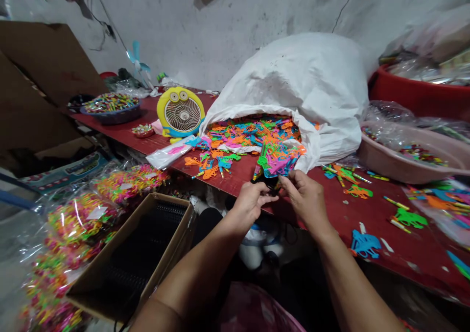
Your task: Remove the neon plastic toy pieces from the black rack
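Observation:
At the front edge of the red table, my left hand (251, 202) is closed on a small black piece (270, 184) whose exact kind I cannot make out. My right hand (306, 197) pinches at the right side of the same black piece, its thumb and forefinger together. Just beyond my fingers lies a heap of colourful plastic toy pieces (279, 158) in green, pink, orange and blue, spilling from the mouth of a big white sack (304, 77). Some toy pieces (213, 163) are scattered left of the heap.
A yellow fan (182, 111) stands left of the sack. Tubs of small parts sit far left (112, 116) and right, the latter a pink basin (411, 163). Below left are a cardboard box (147, 273) of black pieces and bagged colourful items (77, 219).

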`<state>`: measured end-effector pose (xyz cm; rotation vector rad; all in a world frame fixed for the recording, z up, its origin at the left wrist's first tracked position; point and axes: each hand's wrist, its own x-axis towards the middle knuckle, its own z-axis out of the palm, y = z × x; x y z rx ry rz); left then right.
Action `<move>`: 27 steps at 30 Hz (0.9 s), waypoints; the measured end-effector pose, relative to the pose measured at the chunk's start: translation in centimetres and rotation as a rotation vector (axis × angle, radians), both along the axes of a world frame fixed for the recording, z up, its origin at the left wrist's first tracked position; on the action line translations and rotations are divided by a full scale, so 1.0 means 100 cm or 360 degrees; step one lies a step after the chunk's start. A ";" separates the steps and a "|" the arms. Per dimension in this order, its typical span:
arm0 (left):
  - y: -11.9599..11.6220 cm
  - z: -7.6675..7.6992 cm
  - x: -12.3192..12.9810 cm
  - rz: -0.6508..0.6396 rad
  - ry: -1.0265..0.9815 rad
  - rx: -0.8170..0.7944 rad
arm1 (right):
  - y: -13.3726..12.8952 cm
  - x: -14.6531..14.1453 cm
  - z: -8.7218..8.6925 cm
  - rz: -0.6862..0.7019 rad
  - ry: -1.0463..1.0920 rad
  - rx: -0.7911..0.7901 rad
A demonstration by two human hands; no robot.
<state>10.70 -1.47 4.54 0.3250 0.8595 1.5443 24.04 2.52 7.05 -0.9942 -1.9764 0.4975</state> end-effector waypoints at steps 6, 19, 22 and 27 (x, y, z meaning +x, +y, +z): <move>-0.006 0.000 0.002 0.0014 -0.0027 -0.0003 | -0.003 0.004 0.006 0.0090 -0.0161 0.0041; -0.011 -0.007 0.003 -0.0020 0.0047 0.0028 | -0.006 0.001 -0.007 0.0103 -0.0109 -0.0008; -0.010 -0.008 -0.001 -0.0080 -0.0026 0.0020 | -0.006 0.006 -0.011 0.0166 0.0031 -0.0202; -0.010 -0.007 -0.002 -0.0136 -0.0040 0.0083 | -0.009 0.025 -0.019 0.0243 0.0148 -0.0386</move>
